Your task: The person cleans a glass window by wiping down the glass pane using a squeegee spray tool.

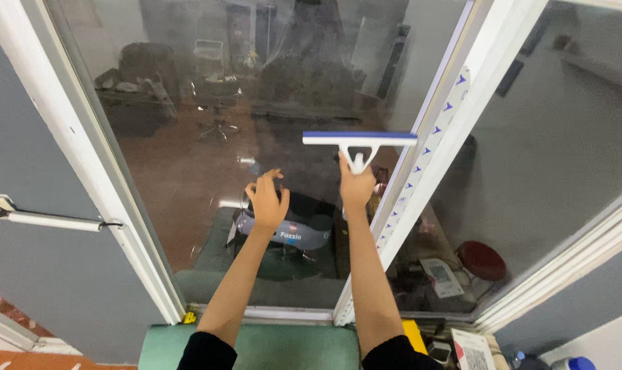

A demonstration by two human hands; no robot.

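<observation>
My right hand (357, 186) grips the white handle of a squeegee (359, 140) with a blue blade. The blade lies flat and level against a large glass window pane (187, 137), near the pane's right frame. My left hand (267, 202) is raised to the left of it with fingers loosely curled, close to the glass and holding nothing. Whether it touches the glass I cannot tell. The glass looks hazy and wet, with a room and an office chair visible through it.
White window frames (98, 171) border the pane on both sides; a second frame bar (427, 144) with small blue arrow marks runs diagonally to the right. A green cushioned ledge (283, 346) lies below. A handle bar (51, 220) sticks out at left. Papers and bottle caps sit at bottom right.
</observation>
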